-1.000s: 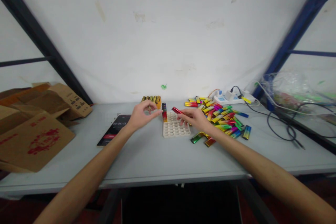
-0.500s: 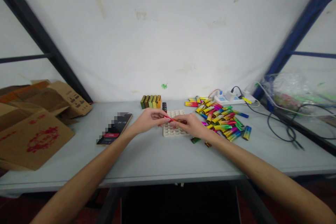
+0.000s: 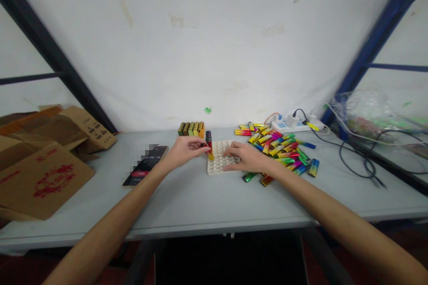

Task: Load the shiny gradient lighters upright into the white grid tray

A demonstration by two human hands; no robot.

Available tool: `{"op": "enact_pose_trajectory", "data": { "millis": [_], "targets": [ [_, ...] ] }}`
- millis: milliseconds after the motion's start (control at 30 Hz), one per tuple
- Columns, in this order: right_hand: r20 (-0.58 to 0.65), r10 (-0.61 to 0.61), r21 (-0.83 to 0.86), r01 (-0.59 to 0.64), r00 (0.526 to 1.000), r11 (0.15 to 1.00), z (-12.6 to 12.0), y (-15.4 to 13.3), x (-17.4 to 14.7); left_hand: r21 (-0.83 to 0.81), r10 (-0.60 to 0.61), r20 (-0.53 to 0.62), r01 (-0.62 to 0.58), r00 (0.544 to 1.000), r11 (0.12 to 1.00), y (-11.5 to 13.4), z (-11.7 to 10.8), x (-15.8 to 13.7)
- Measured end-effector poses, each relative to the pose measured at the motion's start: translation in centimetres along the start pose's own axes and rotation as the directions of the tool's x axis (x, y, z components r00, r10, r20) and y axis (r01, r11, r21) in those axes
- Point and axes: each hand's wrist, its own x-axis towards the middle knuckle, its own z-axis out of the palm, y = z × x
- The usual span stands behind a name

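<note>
My left hand (image 3: 187,149) is closed in a pinch on a shiny red-and-yellow tube (image 3: 210,153), which tilts over the left side of a white tray (image 3: 224,165) with rows of round holes. Over the right part of that tray hovers my right hand (image 3: 245,156), its fingers apart and nothing seen in them. A row of dark-topped tubes (image 3: 208,135) stands at the tray's back left corner. Close to my right hand lies a loose heap of metallic coloured tubes (image 3: 281,148).
Upright tubes in a block (image 3: 191,129) stand behind my left hand. A phone (image 3: 147,165) and cardboard boxes (image 3: 50,178) are at the left. A power strip (image 3: 292,123), black cables (image 3: 364,169) and clear plastic wrap (image 3: 371,109) occupy the right side.
Both hands were together on the red tube above the tray. The right has let go and moved right, its fingers spreading; the left has tipped the tube toward the tray's left side.
</note>
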Motion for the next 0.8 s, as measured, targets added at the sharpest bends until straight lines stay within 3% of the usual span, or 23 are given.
{"op": "enact_pose_trajectory", "data": {
  "millis": [233,800],
  "targets": [
    [0.065,-0.024,0.019,0.023,0.998,1.0,-0.3,-0.3,-0.3,0.127,0.08,-0.012,-0.078,0.997,0.989,-0.6,-0.2,0.1],
    [0.025,-0.088,0.041,0.086,0.996,0.995,0.5,0.1,0.0,0.249,0.15,0.007,-0.147,0.989,0.957,-0.8,1.6,-0.1]
  ]
}}
